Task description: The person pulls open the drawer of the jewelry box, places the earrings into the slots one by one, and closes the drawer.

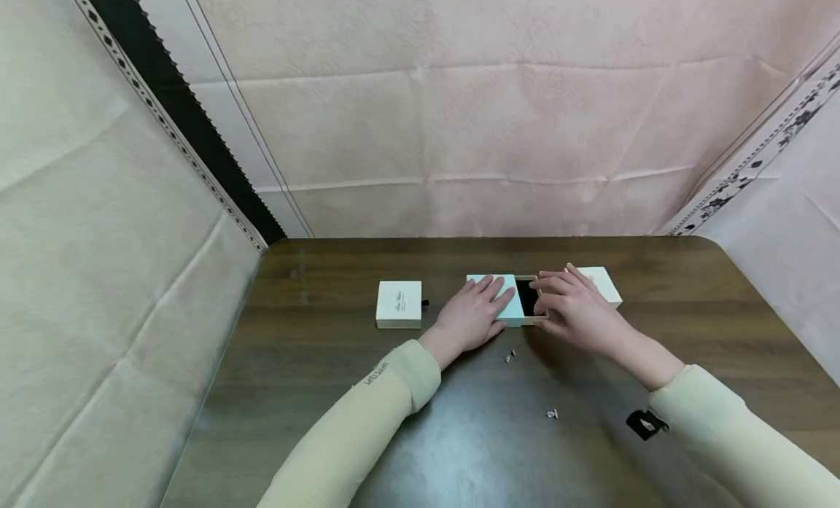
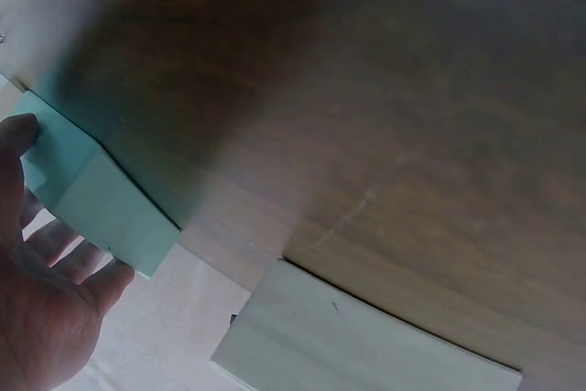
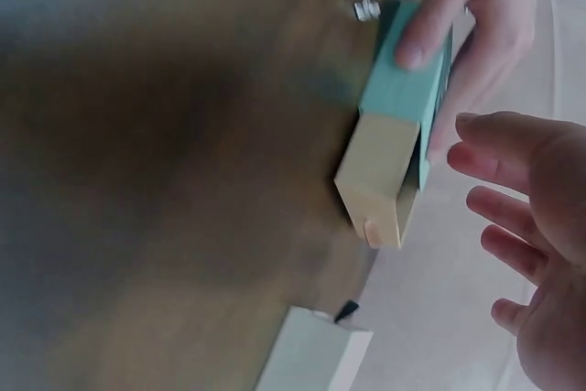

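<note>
A turquoise slide-out box [image 1: 513,321] lies on the table with its tan drawer [image 3: 377,157] partly pulled out to the right, showing a black inside. My left hand [image 1: 467,320] grips the turquoise sleeve, thumb on the near side and fingers over the top. My right hand [image 1: 580,315] hovers by the drawer's outer end, its fingers loosely bent; in the right wrist view they stand apart from the drawer and hold nothing. Nearer the front lie two small silvery pieces of jewellery [image 1: 510,356], perhaps earrings or cufflinks, and a similar shiny piece [image 1: 552,414].
To the left of the turquoise box sits a white box [image 1: 399,304] with a black pull tab. Another white box [image 1: 600,283] stands behind my right hand, partly covered by it. The brown wooden table [image 1: 315,391] meets hanging cloth at its back edge.
</note>
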A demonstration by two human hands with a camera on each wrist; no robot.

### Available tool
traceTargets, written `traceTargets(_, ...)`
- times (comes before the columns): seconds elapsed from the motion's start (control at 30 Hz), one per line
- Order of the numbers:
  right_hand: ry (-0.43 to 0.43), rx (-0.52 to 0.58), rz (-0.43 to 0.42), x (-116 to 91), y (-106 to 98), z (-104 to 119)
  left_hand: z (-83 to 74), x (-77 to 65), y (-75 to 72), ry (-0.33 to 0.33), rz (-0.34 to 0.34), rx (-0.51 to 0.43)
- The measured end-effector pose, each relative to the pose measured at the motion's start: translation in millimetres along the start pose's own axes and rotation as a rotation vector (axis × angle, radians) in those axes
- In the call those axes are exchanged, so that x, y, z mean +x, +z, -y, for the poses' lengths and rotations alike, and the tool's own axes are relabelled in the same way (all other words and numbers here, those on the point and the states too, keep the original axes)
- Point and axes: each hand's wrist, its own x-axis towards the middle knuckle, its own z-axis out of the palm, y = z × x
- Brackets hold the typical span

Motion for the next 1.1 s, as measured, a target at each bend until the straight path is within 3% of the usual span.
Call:
traceTargets(0.47, -0.083, 0.001, -0.051, -20, 14, 24, 3.4, 1.0, -1.0, 0.000, -0.002, -0.027)
traceTargets(1.1, -0.230, -0.099, -0.005, -27, 36, 32, 0.4, 0.3, -1.3, -0.014, 0.040, -0.067)
